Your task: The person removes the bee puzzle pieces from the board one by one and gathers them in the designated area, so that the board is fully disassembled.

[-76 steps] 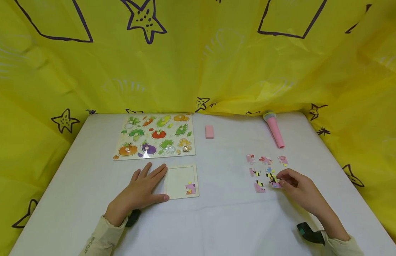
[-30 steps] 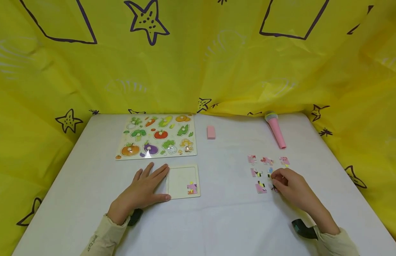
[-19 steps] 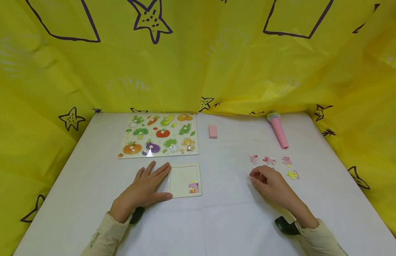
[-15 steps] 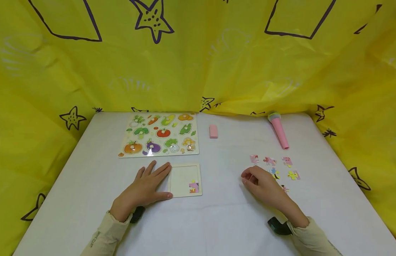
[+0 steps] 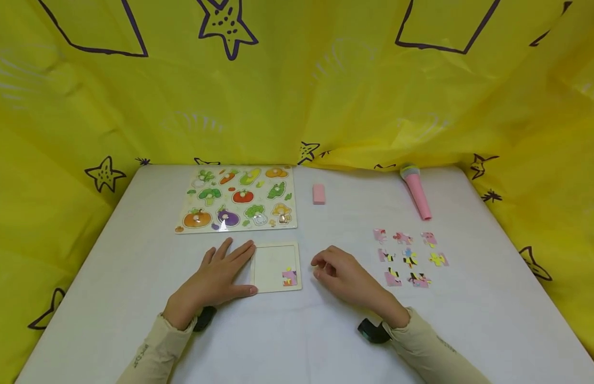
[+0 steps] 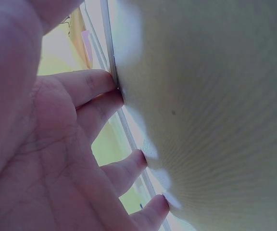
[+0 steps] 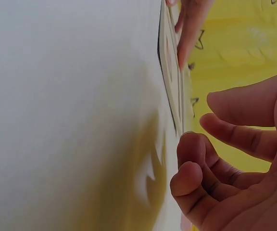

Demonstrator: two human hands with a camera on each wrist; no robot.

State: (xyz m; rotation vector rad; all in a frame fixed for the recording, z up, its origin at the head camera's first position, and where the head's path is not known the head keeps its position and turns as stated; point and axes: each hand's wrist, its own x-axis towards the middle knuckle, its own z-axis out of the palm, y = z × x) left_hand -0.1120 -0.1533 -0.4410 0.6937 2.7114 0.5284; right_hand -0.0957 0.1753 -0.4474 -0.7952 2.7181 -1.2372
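My left hand lies spread on the cloth, fingertips and thumb touching the left edge of a small square puzzle tray. One pink puzzle piece sits in the tray's lower right corner. My right hand hovers just right of the tray with loosely curled fingers. In the right wrist view its thumb stands apart from the fingers and nothing shows between them. Several loose puzzle pieces lie in rough rows farther right, among them a yellow and pink piece.
A vegetable peg puzzle board lies behind the tray. A pink eraser-like block and a pink toy microphone lie toward the back. A yellow patterned curtain encloses the white table.
My right hand has moved left, from over the loose pieces to beside the tray, uncovering them, the yellow and pink piece included. My left hand has stayed on the tray's edge.
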